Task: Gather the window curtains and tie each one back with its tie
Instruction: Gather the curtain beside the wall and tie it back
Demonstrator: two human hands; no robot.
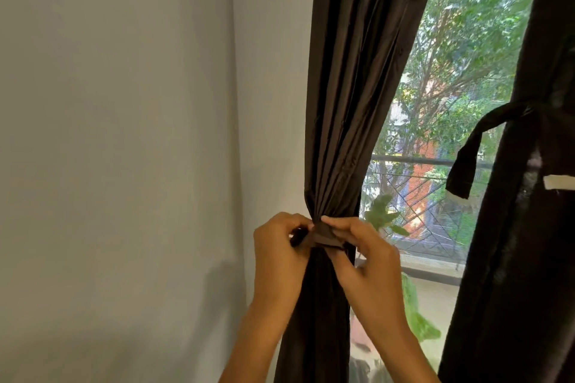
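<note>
You face two dark curtains: the left curtain bunched, the right curtain already tied. Your left hand and right hand, raised together, pinch its tie with curled fingers.

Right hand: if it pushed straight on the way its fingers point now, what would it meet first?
The right hand points up-left at the tie it already pinches around the gathered left curtain. Next would likely be the left hand; depth is unclear.

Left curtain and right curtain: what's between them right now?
In the head view, only window lies between the left curtain and right curtain; the right curtain's tie end hangs into that gap.
</note>
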